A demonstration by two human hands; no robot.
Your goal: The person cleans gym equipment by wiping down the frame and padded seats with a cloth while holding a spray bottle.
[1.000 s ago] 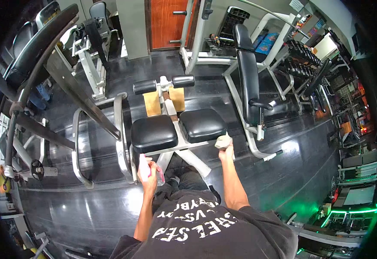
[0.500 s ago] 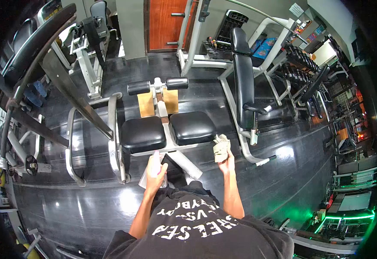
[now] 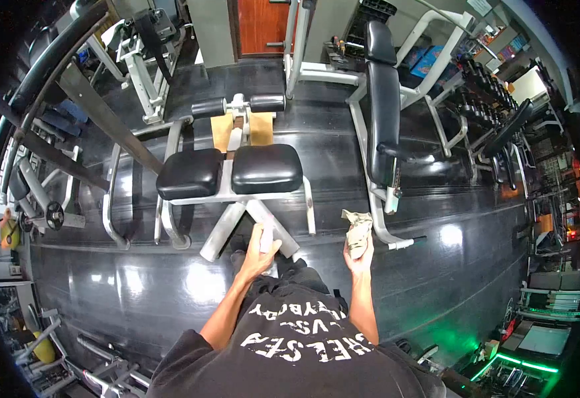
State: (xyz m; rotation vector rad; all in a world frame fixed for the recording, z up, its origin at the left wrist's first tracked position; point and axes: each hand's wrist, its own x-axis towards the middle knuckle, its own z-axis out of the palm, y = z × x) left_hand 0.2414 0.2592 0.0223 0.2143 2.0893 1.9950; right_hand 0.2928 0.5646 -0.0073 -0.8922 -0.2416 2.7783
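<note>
My left hand [image 3: 257, 257] is wrapped round a slim whitish bottle [image 3: 266, 237], held upright in front of my body; its lower part is hidden by the fingers. In my right hand [image 3: 359, 260] is a crumpled beige cloth [image 3: 358, 237] with darker marks, bunched above the palm. Just beyond both hands stands a gym bench with two black padded seats, the left pad [image 3: 189, 174] and the right pad [image 3: 267, 168]. Neither hand touches it. The bench's splayed metal legs [image 3: 274, 229] reach toward my left hand.
An upright-backed black bench [image 3: 383, 119] stands ahead to the right, with a dumbbell rack [image 3: 486, 103] behind it. A machine with thick metal bars [image 3: 97, 109] rises on the left. Black foam rollers [image 3: 267, 103] top the padded bench's far end. A wooden door [image 3: 261, 26] is at the back.
My view has shifted, so the padded bench sits further left and higher. My left hand has moved right in the view, and my right hand slightly right and lower. Both keep their holds.
</note>
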